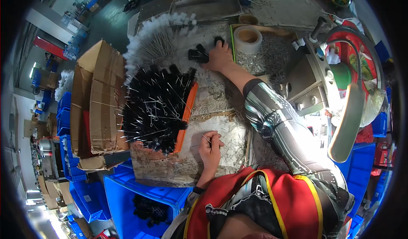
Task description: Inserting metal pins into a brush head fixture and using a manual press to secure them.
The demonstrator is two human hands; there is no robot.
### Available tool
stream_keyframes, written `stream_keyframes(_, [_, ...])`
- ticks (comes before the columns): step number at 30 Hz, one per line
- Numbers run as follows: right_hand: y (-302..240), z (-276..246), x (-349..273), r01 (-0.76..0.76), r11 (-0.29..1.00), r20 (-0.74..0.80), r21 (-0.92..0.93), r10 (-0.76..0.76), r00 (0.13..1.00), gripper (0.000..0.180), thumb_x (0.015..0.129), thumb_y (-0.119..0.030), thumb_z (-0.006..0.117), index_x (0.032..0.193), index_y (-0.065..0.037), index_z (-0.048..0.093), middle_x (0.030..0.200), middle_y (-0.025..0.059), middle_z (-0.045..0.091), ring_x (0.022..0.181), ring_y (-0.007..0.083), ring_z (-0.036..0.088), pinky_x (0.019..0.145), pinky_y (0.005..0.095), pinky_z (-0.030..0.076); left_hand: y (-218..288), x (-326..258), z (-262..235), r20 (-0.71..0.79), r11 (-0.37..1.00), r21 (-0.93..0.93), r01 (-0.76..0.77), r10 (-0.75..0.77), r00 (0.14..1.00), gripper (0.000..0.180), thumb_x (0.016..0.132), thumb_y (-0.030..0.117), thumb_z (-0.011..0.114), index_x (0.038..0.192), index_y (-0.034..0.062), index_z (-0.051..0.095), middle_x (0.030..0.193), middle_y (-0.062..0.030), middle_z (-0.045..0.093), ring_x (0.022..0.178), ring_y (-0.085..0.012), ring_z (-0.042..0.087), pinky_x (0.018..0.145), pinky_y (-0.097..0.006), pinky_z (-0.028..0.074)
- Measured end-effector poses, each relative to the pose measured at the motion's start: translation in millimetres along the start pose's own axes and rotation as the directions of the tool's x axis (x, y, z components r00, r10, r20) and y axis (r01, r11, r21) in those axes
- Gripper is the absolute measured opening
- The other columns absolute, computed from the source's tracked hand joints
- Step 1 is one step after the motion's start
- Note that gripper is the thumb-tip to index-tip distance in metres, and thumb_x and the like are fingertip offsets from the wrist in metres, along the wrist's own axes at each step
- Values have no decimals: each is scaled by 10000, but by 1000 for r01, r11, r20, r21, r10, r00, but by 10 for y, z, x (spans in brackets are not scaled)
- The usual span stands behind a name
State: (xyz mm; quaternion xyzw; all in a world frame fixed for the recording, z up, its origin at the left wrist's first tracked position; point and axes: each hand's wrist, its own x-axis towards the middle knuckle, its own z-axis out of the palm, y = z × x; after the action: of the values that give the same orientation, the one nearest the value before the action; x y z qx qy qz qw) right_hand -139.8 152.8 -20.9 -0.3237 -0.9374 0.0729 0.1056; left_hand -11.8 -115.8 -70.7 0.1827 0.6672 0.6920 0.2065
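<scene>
My left hand [210, 152] is closed in a pinch on a thin metal wire [207, 138], low over the worn worktop [204, 171]. Farther away, my right hand [221, 57] reaches across the bench, thumb and fingers apart. Small black bristle tufts [198, 54] lie against it, and another dark tuft shows at its fingertips. To the left of both hands is a big heap of black wire-handled brushes [157, 107], partly in an orange tray [185, 120]. Beyond the heap, white-tipped wire brushes [157, 39] are fanned out.
A roll of tape [247, 40] sits in a shallow tray of loose metal wires [270, 62]. At right stands a metal machine [306, 83] with a curved grey guard [346, 124]. Open cardboard box [104, 98] at left; blue bin [140, 192] with black brushes below the bench edge.
</scene>
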Motion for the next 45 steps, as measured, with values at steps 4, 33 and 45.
stream_keyframes(4, [-12,207,86,140,987,-10,76,-140,990,254,730,-270,625,890,-82,683,1049,141,494,1028,327,471,859,404,421,12,-26,17,-13,1000,-6,29,-29,999,139,893,91,500,989,-9,515,819,-84,595,607,-79,551,570,-198,430])
stream_keyframes(33, [343,-920,-1979,-498,-227,490,837,-91,867,113,710,51,567,810,101,550,710,185,599,536,212,580,484,265,486,125,-82,-36,24,817,241,-523,534,845,140,901,65,465,958,48,592,940,-89,540,750,-141,532,639,-226,424])
stream_keyframes(45, [344,-622,-2643,-700,-217,678,680,-176,714,125,764,-16,597,852,63,557,692,89,583,521,138,566,401,242,466,216,-110,101,545,373,482,-793,581,605,518,729,46,581,1228,127,470,1221,-83,474,1183,-261,426,1022,-418,296])
